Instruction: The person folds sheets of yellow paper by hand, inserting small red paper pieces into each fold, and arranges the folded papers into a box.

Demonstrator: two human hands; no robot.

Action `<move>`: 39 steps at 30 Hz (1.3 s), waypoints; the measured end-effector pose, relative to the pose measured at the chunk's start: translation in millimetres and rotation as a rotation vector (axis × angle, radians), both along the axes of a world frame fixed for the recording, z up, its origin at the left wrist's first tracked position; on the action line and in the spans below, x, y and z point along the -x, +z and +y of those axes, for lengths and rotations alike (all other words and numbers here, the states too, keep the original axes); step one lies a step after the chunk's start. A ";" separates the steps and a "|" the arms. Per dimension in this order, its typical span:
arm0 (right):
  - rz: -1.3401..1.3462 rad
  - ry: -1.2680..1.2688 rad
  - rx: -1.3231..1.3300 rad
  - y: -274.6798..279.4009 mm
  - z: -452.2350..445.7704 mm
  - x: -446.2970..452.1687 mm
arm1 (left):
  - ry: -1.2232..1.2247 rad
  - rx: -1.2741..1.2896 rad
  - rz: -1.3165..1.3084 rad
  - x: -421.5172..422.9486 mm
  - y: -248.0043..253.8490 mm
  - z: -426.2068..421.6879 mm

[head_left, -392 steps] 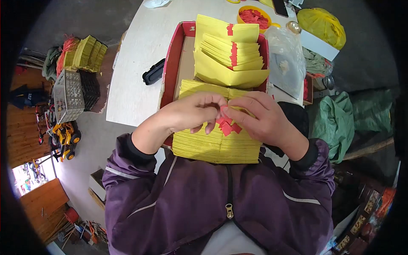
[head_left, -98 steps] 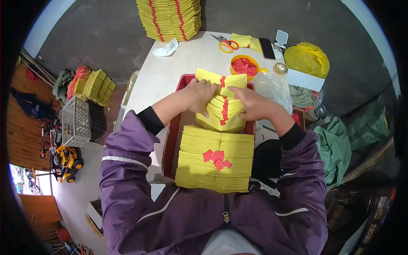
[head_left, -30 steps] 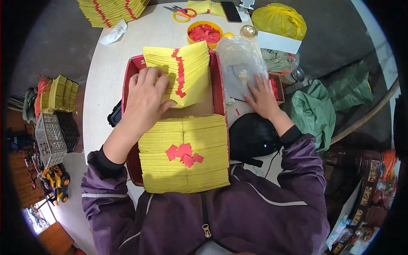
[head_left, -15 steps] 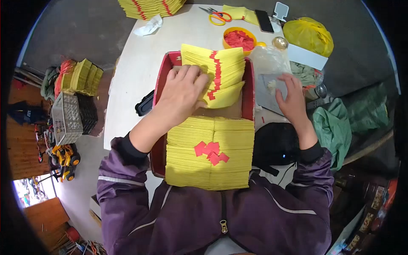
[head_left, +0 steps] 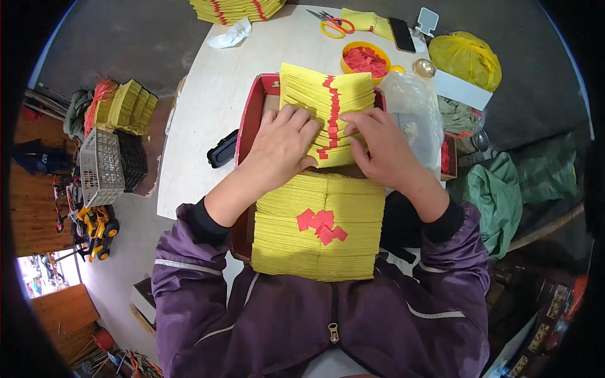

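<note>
The left hand (head_left: 280,142) lays bent fingers on the left side of the yellow bundle (head_left: 304,88); whether they grip cannot be told. The right hand (head_left: 386,148) holds thumb and fingers parted at its red strip (head_left: 334,104). The bundle stands in the far end of the red box (head_left: 255,116), a gap along the left wall. The box's near end bears a finely layered, centre-creased yellow stack (head_left: 350,249), topped with red paper squares (head_left: 324,227). Left of the box, the pale surface (head_left: 201,113) carries a black case (head_left: 223,149); right of it lies crumpled clear plastic (head_left: 413,113).
</note>
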State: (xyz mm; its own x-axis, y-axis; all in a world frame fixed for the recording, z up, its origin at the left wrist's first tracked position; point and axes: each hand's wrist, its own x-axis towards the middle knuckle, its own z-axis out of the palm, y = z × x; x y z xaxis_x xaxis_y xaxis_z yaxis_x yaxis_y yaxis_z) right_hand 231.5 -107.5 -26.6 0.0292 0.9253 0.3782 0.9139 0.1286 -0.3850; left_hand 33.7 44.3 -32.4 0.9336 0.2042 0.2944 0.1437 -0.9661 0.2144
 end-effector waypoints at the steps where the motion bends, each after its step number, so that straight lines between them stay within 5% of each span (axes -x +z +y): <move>1: 0.012 0.002 -0.018 -0.3 2.1 0.4 | -0.006 -0.003 -0.004 0.2 -0.5 -0.1; 9: 0.022 0.007 0.079 2.5 5.5 1.4 | -0.015 0.022 0.016 2.5 -3.3 2.9; 13: 0.273 -0.082 0.379 22.8 5.7 3.3 | -0.046 0.031 0.086 -0.9 -1.9 4.0; 33: 0.499 0.005 0.286 4.5 10.5 -2.5 | -0.016 0.022 0.005 -3.6 -6.8 1.7; 39: 0.125 0.169 0.150 10.7 -1.6 3.9 | -0.034 0.019 0.046 -3.6 -5.7 3.5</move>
State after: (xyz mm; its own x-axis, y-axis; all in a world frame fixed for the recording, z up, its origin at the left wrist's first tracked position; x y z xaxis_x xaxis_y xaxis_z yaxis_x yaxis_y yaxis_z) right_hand 227.6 -109.1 -16.0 -0.0932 0.9665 0.2393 0.8285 0.2085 -0.5197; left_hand 37.3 47.9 -38.1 0.9525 0.1772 0.2477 0.1207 -0.9664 0.2270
